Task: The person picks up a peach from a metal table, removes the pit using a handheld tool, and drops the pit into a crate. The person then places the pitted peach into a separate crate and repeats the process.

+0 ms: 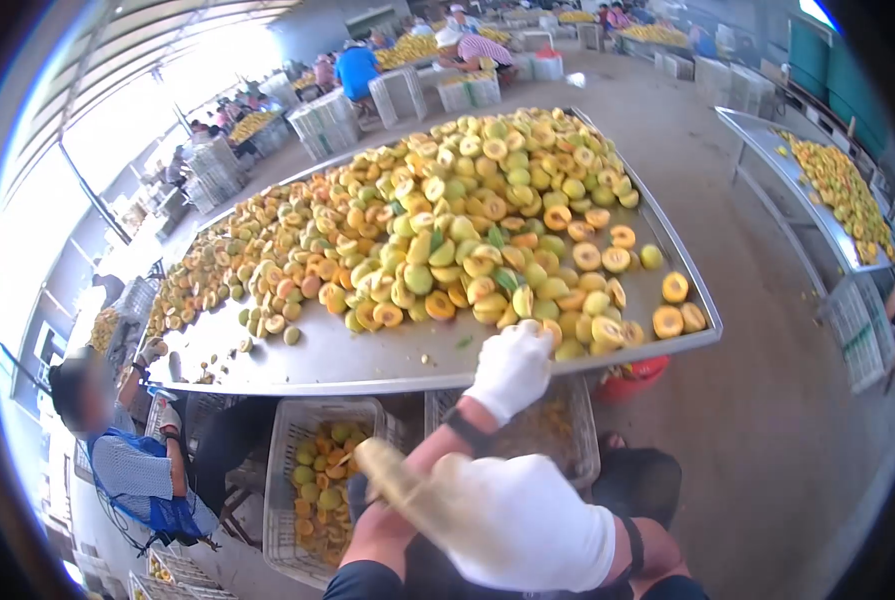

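Across the metal table lies a big heap of yellow-green stone fruit (417,275), peaches or apricots by their look, many of them halved. My left hand (512,372), in a white glove, reaches to the table's near edge, its fingers curled down against the fruit; what they grip, if anything, is hidden. My right hand (527,520), also gloved, crosses above my left forearm. A long beige shape smeared by motion extends from it, stained glove fingers or something held. Below it to the left, a plastic crate (280,480) holds halved fruit.
A second crate (589,440) stands under the table edge, beside a red bucket (632,378). A co-worker (142,470) sits at left with gloved hands by the table. Another fruit table (767,150) stands at right. Behind are more people, crates (324,125) and fruit piles.
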A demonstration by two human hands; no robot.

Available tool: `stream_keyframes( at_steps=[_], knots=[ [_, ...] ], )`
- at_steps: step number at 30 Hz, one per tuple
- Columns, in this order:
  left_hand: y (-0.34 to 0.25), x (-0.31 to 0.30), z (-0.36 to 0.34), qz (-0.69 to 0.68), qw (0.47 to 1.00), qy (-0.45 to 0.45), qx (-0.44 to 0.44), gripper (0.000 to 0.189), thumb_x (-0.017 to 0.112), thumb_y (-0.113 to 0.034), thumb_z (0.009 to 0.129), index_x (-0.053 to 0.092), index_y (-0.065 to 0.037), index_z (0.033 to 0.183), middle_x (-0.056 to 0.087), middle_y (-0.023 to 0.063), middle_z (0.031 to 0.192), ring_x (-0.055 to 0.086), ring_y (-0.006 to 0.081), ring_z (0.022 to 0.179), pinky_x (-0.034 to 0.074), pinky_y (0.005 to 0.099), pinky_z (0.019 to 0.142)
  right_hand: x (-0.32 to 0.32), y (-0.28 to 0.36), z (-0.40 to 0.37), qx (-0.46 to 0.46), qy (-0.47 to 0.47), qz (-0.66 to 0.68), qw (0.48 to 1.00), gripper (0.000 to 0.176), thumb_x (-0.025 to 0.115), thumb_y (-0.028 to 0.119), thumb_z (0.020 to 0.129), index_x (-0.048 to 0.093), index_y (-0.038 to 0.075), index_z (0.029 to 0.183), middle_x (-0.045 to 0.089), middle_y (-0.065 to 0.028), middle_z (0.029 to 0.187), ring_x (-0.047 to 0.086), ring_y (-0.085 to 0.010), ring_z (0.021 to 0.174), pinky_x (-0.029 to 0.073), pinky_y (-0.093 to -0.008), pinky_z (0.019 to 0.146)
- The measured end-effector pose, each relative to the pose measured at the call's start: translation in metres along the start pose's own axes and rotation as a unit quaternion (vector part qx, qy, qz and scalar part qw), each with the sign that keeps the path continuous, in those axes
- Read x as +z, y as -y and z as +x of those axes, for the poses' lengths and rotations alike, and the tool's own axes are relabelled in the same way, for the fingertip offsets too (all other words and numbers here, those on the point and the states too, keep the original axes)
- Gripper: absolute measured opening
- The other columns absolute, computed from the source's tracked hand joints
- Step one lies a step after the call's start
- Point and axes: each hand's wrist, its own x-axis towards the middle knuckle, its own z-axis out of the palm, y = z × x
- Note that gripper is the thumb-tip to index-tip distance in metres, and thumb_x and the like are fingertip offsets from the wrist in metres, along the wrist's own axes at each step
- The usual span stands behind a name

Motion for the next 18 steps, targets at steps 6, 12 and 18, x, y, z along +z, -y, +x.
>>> stream_keyframes(
  at_steps=[6,12,18],
  knots=[
    [0.010,0.054,0.061,0.125,0.971,0.202,0.000,0.019,0.065,-0.012,0.078,0.068,-0.009,0.097,0.061,0.0133,0.106,0.065,0.0321,0.099,0.054,0.0450,0.077,0.025,-0.096,-0.007,0.098,-0.123,0.028,0.987,0.063,0.061,0.009,0.083,0.042,0.005,0.143,0.064,-0.0106,0.078,0.065,-0.0296,0.064,0.052,-0.0392,0.052],
    [0.009,0.061,0.069,0.151,0.962,0.220,-0.058,0.017,0.068,-0.015,0.079,0.068,-0.008,0.095,0.062,0.0118,0.103,0.068,0.0293,0.093,0.056,0.0391,0.070,0.054,-0.158,-0.021,0.162,-0.182,0.041,0.969,0.053,0.063,0.015,0.087,0.046,0.005,0.135,0.068,-0.0183,0.088,0.066,-0.0395,0.073,0.053,-0.0471,0.063],
    [0.045,0.001,0.012,-0.541,0.763,0.001,-0.355,0.027,0.062,-0.020,0.086,0.065,0.000,0.103,0.066,0.0098,0.079,0.065,0.0227,0.073,0.052,0.0326,0.064,0.054,-0.169,-0.038,0.164,-0.262,-0.005,0.951,0.042,0.063,0.009,0.086,0.051,0.003,0.126,0.065,-0.0198,0.085,0.065,-0.0400,0.076,0.053,-0.0468,0.065]
  ],
)
